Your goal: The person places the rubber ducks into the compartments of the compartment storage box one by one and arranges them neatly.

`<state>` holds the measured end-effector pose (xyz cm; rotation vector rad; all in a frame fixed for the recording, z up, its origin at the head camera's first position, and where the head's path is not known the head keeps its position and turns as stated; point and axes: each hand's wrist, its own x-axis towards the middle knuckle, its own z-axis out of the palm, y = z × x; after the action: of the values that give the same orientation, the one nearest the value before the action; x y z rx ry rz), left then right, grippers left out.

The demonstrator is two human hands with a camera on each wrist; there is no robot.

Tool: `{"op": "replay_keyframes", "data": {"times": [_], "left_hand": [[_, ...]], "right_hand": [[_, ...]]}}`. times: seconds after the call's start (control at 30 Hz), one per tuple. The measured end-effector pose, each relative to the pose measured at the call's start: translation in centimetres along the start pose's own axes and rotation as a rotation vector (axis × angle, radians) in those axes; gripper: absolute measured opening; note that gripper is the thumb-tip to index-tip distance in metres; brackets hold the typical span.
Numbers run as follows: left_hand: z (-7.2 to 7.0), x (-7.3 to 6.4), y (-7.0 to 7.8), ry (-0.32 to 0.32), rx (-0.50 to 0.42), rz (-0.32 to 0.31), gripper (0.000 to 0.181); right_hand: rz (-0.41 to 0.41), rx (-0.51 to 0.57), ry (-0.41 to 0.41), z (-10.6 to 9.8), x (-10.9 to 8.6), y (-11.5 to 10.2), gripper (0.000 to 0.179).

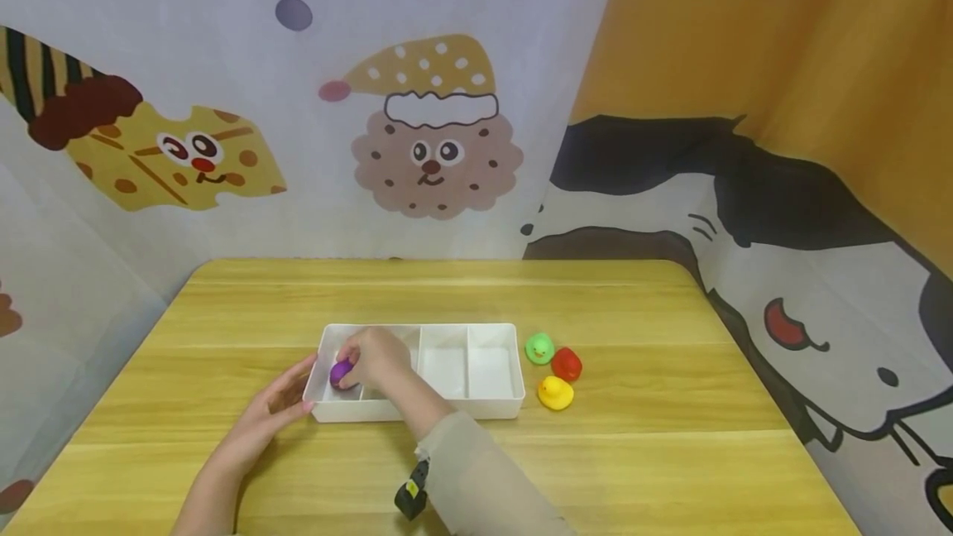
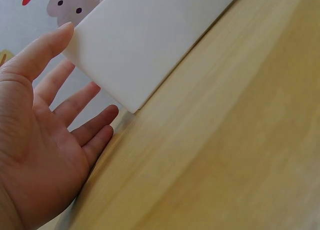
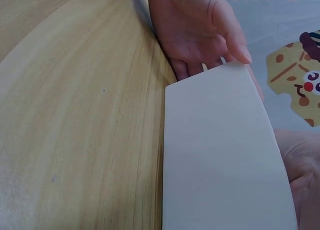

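Note:
A long white tray (image 1: 445, 410) with several compartments lies across the table. My right hand (image 1: 378, 361) reaches into its leftmost compartment and pinches a small purple rubber duck (image 1: 341, 373) between thumb and fingers, which partly cover it. In the right wrist view, the tray's outer wall (image 3: 220, 150) hides most of that hand (image 3: 302, 165) and all of the duck. My left hand (image 1: 271, 408) is at the tray's left end. Its thumb touches the near corner, and the other fingers extend loosely along the end wall, as the left wrist view of this hand (image 2: 50, 125) shows.
Right of the tray, a green rubber duck (image 1: 539, 348), a red one (image 1: 567, 364) and a yellow one (image 1: 556, 393) stand close together on the wooden table (image 1: 655, 453). A cartoon-printed curtain (image 1: 439, 246) hangs behind the table's far edge. A black strap-like piece (image 1: 412, 493) hangs by the right sleeve.

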<state>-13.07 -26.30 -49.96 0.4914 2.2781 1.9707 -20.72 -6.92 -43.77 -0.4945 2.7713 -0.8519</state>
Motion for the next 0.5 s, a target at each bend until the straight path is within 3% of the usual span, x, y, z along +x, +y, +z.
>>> {"op": "replay_keyframes", "data": {"times": [0.5], "left_hand": [[-0.03,0.07,-0.14,-0.002,-0.004,0.009,0.059]], "right_hand": [[-0.052,-0.025,-0.003,0.07,0.05,0.24,0.028]]}}
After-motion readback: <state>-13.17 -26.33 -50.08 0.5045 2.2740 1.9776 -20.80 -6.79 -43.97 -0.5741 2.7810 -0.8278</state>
